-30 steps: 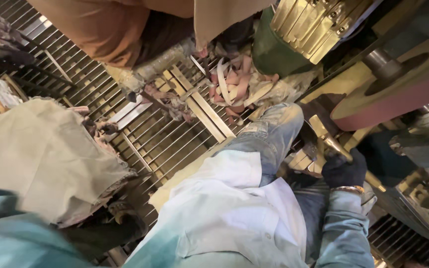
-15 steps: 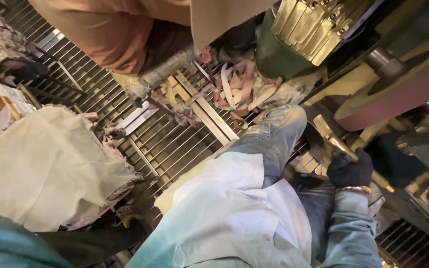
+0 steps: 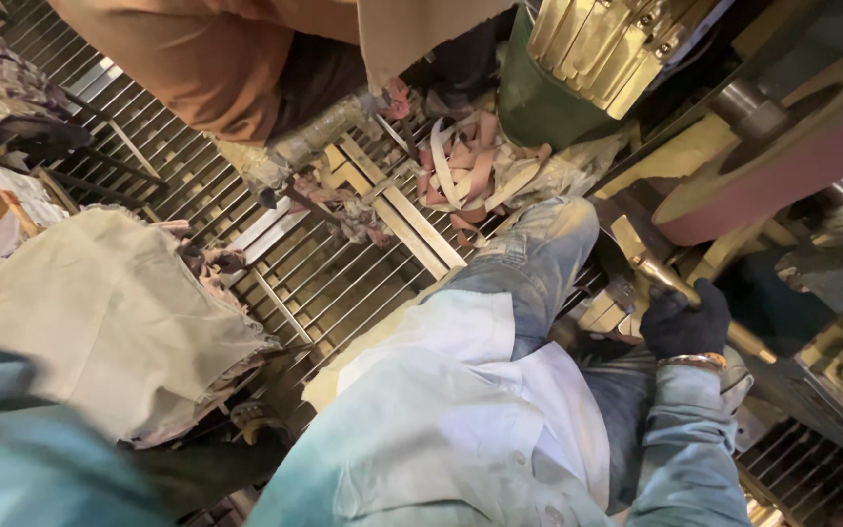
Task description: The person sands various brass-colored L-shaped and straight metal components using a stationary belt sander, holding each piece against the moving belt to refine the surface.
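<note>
Looking straight down past a pale blue-white shirt [image 3: 461,429] and a bent knee in faded jeans [image 3: 539,263]. Just right of that knee: right hand [image 3: 685,320] in a dark glove, with a gold-coloured wristband at the cuff of a light denim sleeve. Wrapped tight around a brass-yellow metal lever [image 3: 670,281], a slim rod, scuffed and a bit shiny, running diagonally from up near the knee down past the glove toward the right. Fingers fully closed around it, no gap showing. Left hand nowhere in view, so no telling what it's up to.

Under the knee and spreading away to the left: a metal grate floor [image 3: 334,283], dark bars with dirty pale slats laid across. Left of the knee, well apart, a big crumpled beige cloth [image 3: 109,312] draped over something. Beyond the knee, just past it on the grate, a messy heap of pink and cream scrap strips [image 3: 470,171]. Right of the lever, a heavy machine with a dull red roller [image 3: 782,171] in a yellowish frame. Farther still, above the scraps, a green housing topped with a ribbed brass part [image 3: 607,44]. Far side of the grate: another person in an orange-brown garment [image 3: 197,59].
</note>
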